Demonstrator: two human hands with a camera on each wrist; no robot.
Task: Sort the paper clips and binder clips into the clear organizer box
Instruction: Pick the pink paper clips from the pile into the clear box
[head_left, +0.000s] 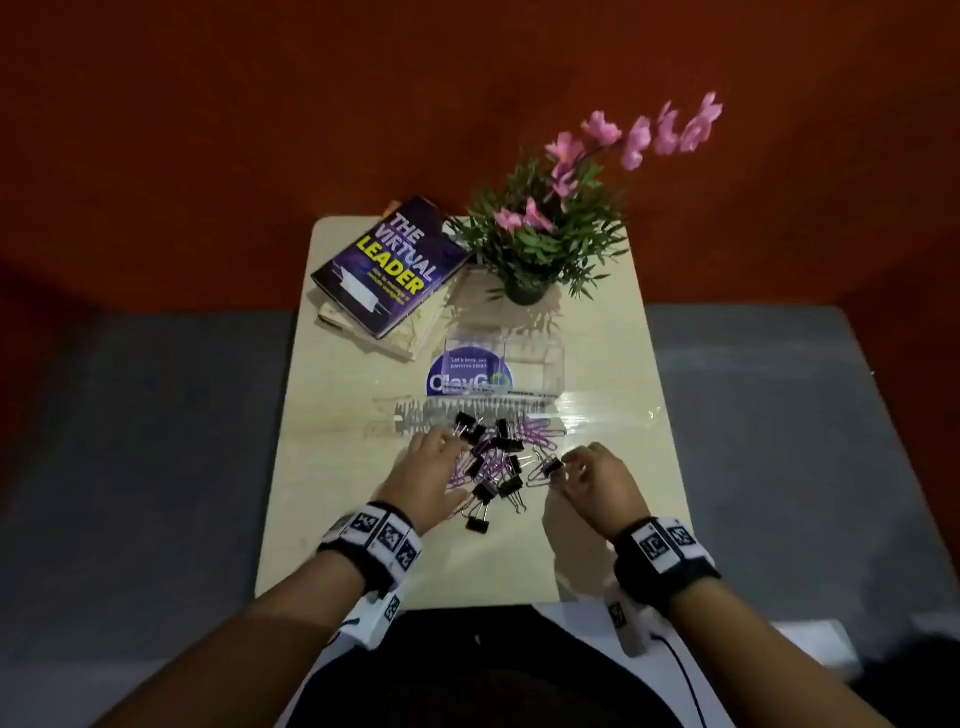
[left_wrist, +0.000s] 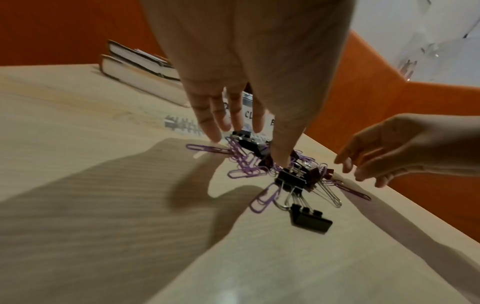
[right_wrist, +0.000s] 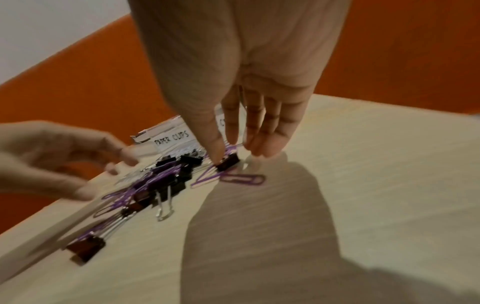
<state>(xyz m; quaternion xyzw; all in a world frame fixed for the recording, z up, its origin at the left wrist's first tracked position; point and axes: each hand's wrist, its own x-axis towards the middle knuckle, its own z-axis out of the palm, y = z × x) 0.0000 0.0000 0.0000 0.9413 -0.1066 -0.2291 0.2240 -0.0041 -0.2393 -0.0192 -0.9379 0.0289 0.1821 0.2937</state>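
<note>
A mixed pile of black binder clips and purple paper clips lies mid-table, in front of the clear organizer box. The box carries a "PAPER CLIPS" label. My left hand hovers over the pile's left side with straight, spread fingers, and its thumb touches the clips. My right hand is at the pile's right edge. Its thumb and forefinger pinch one black binder clip, which rests on the table beside a lone purple paper clip.
Two stacked books and a potted pink-flowered plant stand at the back of the small beige table. A blue round sticker shows through the box. A clear plastic sheet lies right of the pile.
</note>
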